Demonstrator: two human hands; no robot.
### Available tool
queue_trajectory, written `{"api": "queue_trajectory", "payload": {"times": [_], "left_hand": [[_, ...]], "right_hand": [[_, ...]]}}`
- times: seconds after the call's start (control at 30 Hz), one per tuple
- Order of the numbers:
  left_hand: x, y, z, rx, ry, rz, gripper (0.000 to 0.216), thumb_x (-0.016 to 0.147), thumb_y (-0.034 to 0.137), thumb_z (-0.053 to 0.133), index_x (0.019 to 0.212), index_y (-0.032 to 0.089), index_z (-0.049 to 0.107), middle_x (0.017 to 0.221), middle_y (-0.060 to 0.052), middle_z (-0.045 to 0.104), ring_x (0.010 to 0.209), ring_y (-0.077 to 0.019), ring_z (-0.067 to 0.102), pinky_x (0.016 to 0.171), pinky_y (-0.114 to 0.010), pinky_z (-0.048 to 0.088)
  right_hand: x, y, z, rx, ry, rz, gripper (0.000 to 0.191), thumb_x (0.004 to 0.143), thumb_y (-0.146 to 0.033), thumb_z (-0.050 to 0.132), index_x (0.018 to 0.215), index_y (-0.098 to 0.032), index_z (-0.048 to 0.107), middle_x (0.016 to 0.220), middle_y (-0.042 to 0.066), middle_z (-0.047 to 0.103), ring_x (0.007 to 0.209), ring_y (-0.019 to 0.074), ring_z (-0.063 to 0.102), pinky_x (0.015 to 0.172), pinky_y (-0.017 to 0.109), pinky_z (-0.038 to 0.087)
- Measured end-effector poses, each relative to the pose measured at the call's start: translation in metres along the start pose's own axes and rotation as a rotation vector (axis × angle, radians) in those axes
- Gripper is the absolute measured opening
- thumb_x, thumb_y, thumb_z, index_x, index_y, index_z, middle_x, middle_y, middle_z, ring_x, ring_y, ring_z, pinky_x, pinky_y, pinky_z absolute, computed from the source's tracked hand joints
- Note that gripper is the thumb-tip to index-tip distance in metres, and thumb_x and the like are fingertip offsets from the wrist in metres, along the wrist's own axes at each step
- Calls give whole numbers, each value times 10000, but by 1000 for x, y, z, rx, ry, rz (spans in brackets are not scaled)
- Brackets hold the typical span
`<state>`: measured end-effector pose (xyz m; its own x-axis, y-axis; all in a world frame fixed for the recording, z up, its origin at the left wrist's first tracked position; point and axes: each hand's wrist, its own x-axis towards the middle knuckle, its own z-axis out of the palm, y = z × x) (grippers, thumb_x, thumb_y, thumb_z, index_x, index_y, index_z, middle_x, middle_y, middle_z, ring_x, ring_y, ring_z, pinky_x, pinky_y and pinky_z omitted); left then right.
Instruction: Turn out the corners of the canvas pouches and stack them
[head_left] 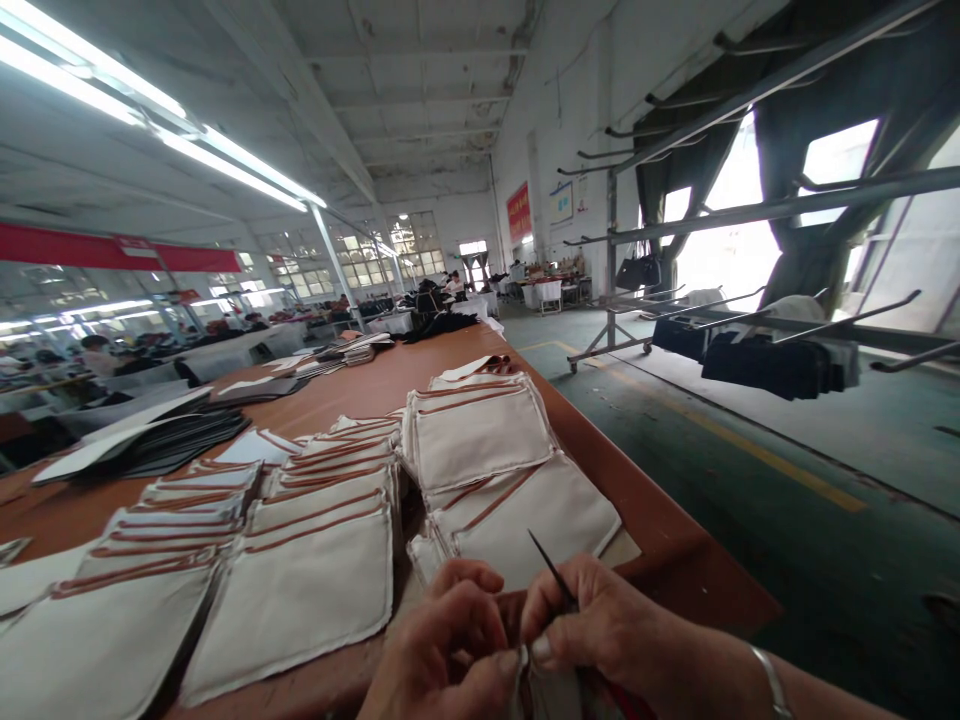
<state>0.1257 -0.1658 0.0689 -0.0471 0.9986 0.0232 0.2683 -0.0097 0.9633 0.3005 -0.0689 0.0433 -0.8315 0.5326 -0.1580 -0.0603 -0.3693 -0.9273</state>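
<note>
At the bottom of the view my left hand (442, 645) and my right hand (600, 625) meet over a white fabric piece (551, 690) pinched between their fingertips. My right hand also grips a thin dark pointed tool (551, 568) whose tip sticks up and to the left. A silver bracelet (772, 680) sits on my right wrist. Just beyond the hands lie stacks of white fabric pieces with brown trim (480, 435) on the brown worktable (660, 520).
More white trimmed pieces (300, 590) cover the table's near left. Dark and white sheets (142, 440) lie further left. A metal rack (750, 210) with dark fabric (772, 365) stands to the right across the green floor. People work at distant tables.
</note>
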Motion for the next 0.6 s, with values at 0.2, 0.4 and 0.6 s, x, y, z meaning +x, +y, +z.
{"api": "queue_trajectory", "payload": {"times": [0.2,0.4,0.6], "left_hand": [[2,0,6,360,61,115,168,711,192,685,559,164,617,925,-66,603,691,-129,589,459,-168,349],[2,5,2,398,0,133,133,674,73,575,586,169,599,842,-61,626,707,-147,610,510,-185,399],[5,0,4,329,4,117,158,678,65,500,591,196,482,837,-62,603,768,-178,604,641,-238,453]], "right_hand": [[-1,3,3,-152,9,-44,153,603,-193,684,736,-122,656,680,-7,610,597,98,460,555,218,327],[-4,-4,9,-227,77,4,150,585,-190,659,722,-131,642,573,-44,527,538,83,384,493,202,280],[-2,10,5,19,27,-10,154,599,-189,601,747,-151,621,549,-54,468,495,79,353,468,202,251]]}}
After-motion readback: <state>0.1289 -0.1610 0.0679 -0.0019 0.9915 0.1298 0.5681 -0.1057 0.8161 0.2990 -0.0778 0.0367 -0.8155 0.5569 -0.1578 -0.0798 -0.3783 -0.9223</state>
